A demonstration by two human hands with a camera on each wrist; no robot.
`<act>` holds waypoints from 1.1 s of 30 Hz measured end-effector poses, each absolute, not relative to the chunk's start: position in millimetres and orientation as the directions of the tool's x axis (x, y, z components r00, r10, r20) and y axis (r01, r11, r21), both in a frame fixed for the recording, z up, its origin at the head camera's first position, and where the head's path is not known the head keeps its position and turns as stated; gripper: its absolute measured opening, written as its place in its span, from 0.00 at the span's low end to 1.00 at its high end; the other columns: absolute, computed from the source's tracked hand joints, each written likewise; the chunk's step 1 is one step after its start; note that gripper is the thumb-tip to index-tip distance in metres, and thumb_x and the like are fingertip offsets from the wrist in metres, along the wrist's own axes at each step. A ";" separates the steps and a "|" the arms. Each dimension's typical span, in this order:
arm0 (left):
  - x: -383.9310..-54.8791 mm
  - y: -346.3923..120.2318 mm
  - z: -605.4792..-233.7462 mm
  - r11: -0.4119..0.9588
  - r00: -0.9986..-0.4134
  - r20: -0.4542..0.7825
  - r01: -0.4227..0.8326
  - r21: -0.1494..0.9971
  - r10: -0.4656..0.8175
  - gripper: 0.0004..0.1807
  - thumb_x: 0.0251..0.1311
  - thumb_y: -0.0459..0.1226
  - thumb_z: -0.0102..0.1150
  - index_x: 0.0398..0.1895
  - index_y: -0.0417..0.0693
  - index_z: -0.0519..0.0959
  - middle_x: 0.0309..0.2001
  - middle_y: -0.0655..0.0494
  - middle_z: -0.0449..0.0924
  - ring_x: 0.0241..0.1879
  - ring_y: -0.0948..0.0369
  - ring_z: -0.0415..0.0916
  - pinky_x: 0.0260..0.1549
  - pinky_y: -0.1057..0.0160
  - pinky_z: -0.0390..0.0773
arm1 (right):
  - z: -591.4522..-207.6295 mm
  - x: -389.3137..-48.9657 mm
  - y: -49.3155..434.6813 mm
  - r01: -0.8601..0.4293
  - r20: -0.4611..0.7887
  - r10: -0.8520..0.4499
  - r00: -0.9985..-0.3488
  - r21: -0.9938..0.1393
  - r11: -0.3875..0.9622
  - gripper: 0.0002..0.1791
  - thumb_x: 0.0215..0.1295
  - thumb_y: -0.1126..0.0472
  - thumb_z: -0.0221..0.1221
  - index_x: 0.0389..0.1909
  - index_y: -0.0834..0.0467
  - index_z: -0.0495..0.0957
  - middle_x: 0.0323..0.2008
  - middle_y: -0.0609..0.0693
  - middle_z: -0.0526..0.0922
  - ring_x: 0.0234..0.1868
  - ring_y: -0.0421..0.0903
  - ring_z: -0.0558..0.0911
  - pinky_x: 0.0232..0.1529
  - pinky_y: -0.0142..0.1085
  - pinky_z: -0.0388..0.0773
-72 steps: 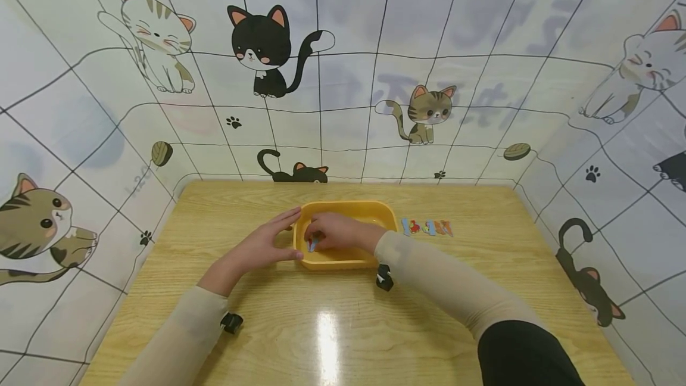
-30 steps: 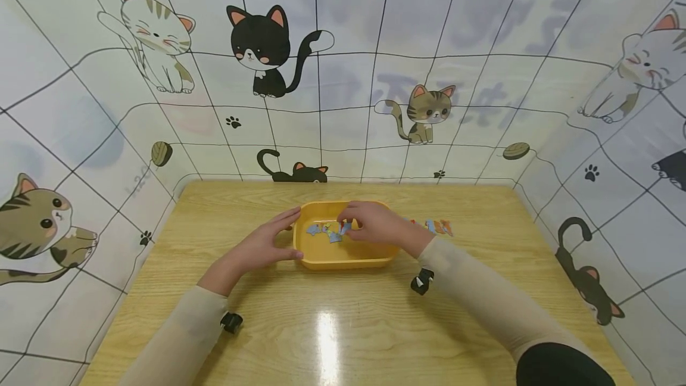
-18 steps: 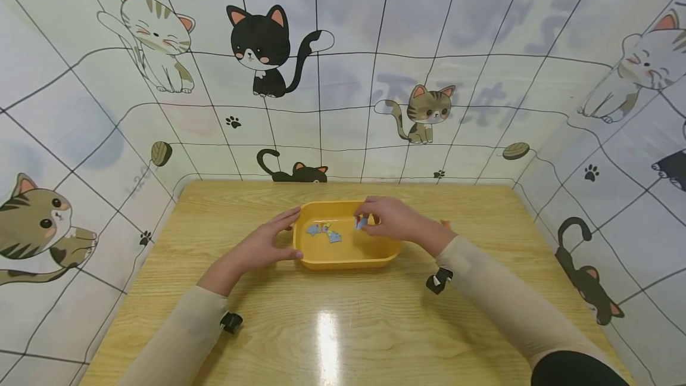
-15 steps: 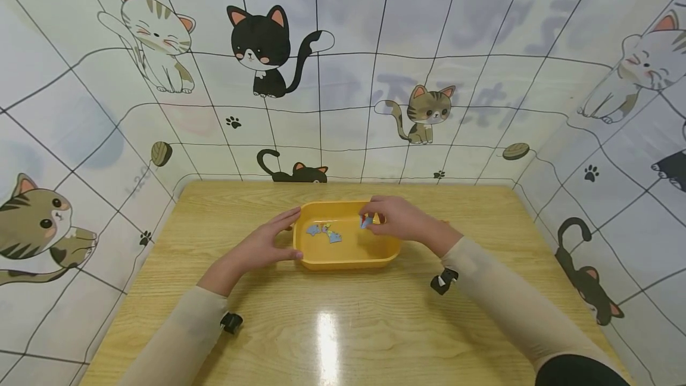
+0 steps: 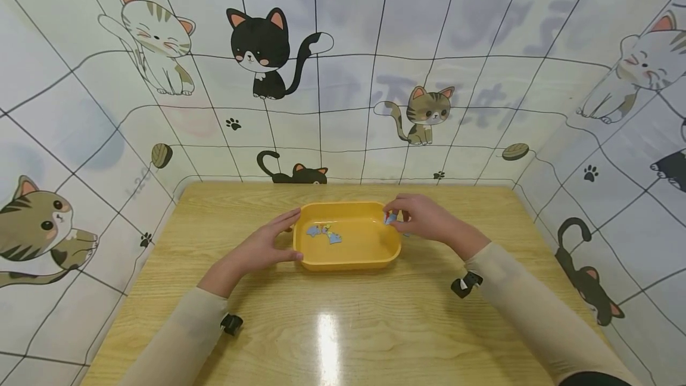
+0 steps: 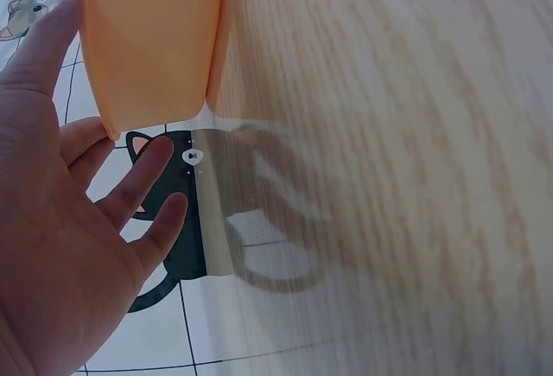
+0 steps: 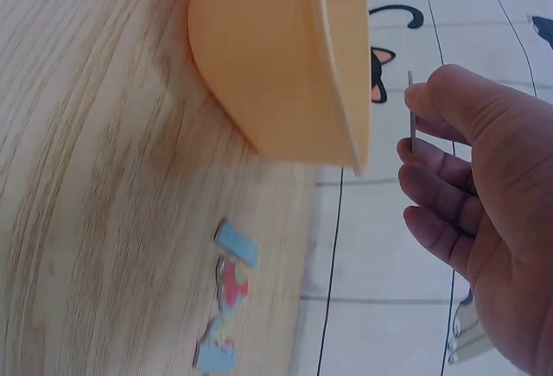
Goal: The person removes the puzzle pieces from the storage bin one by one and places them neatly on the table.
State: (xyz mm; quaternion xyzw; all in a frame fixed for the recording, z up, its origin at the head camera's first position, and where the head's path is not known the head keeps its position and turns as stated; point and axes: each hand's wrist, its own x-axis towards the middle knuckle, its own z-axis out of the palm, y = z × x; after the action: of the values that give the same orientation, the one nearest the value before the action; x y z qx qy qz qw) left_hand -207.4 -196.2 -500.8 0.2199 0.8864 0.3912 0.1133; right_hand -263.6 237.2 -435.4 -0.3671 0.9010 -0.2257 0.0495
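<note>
My left hand [image 5: 262, 246] lies against the left end of the yellow plastic tray [image 5: 351, 265], fingers extended; its thumb and fingertips touch the rim. With thumb and fingertips, my right hand [image 5: 426, 217] pinches a flat blue-and-red puzzle piece [image 5: 390, 218] above the tray's right rim. The right wrist view shows this piece edge-on, clear of the tray wall. Several more puzzle pieces [image 5: 334, 237] lie inside the tray toward the left. On the table beside the tray's right end is a row of pieces, including a red one [image 7: 232, 285], mostly hidden by my right hand in the head view.
The wooden table [image 5: 278, 320] is bordered at the back and sides by a white cloth [image 5: 348, 130] with a grid and cartoon cats. Black devices [image 5: 466, 284] sit at both wrists. Light glares off the table's front middle.
My right hand has lifted a puzzle piece from the tray's left part and carried it right, to the right rim. The left hand has stayed at the tray's left end.
</note>
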 end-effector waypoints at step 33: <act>-206.1 -195.1 -501.4 0.602 -0.880 -0.025 0.304 0.739 0.475 0.57 0.65 0.51 0.81 0.91 0.51 0.57 0.91 0.57 0.48 0.78 0.45 0.68 0.77 0.31 0.64 | -451.1 -264.6 331.1 -0.453 -0.008 -0.509 -0.861 -0.443 0.773 0.18 0.74 0.64 0.71 0.61 0.66 0.86 0.46 0.50 0.87 0.30 0.43 0.76 0.31 0.38 0.77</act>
State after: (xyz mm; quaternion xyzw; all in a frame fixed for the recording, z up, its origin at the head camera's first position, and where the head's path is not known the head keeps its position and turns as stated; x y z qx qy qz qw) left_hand -206.1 -195.1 -501.4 0.2193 0.8881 0.3886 0.1102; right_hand -264.6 331.1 -451.1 -0.2561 0.9395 -0.2184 0.0638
